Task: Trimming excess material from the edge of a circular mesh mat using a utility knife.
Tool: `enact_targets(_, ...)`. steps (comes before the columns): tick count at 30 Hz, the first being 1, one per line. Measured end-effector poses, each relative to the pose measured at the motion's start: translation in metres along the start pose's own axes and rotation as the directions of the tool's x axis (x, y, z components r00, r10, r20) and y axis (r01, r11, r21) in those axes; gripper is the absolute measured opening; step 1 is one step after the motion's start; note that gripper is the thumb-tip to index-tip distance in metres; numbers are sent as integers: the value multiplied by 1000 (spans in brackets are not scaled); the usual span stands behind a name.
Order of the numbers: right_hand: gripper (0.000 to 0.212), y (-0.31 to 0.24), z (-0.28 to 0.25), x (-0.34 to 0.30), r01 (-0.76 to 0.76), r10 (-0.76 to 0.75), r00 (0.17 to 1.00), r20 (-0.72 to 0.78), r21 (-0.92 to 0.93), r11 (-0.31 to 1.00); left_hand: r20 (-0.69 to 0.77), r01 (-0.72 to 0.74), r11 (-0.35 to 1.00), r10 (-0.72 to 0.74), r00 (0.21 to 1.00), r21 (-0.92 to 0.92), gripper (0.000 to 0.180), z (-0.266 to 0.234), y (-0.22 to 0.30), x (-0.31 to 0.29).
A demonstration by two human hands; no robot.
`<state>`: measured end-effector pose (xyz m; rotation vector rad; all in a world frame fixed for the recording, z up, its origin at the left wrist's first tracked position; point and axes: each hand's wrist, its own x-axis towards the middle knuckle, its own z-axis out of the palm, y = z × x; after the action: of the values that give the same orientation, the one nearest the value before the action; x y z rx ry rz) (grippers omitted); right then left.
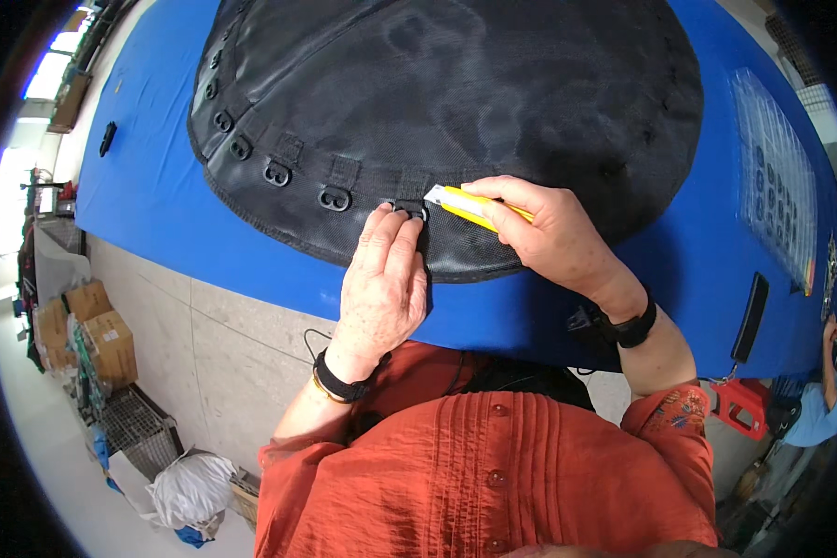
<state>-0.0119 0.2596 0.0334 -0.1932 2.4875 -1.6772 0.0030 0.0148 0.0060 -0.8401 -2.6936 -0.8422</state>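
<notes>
A large round piece of black mesh fabric [530,112] lies before me, with several black plastic two-slot rings [335,198] along its edge on short webbing straps. The fingers of my left hand [378,284] are pressed together on one such black plastic ring [417,211] near the front edge, partly covering it. My right hand [560,232] is closed around a yellow utility knife [474,205]. Its tip points left, at the webbing just above that ring. Whether the blade touches the webbing I cannot tell.
The fabric rests on a blue-covered table [149,200]. To the right lie a clear plastic sheet [772,177] with rows of dark pieces and a black strip [751,316]. Cardboard boxes [107,349] stand on the floor at left. Another person [818,409] is at far right.
</notes>
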Motion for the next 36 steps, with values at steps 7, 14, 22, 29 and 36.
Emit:
enact_targets(7,22,17,-5,5,66,-62,994,-85,51,997,-3,14,1000,-15,1000,-28,42,2,3,-2)
enact_targets(14,26,20,-9,8,-43,54,998,-43,220,975,20,8,1000,-9,1000,25,43,5,4,-5)
enact_targets(22,29,6,-18,4,-92,90,996,17,192,977,50,22,998,-24,998,54,42,4,4,-7)
enact_targets(29,37,17,-14,6,-39,41,999,-17,127,991,42,5,998,-7,999,57,42,7,0,-7)
enact_targets(36,41,22,-13,11,-168,157,985,73,187,968,52,-9,998,5,999,65,42,6,-3,-7)
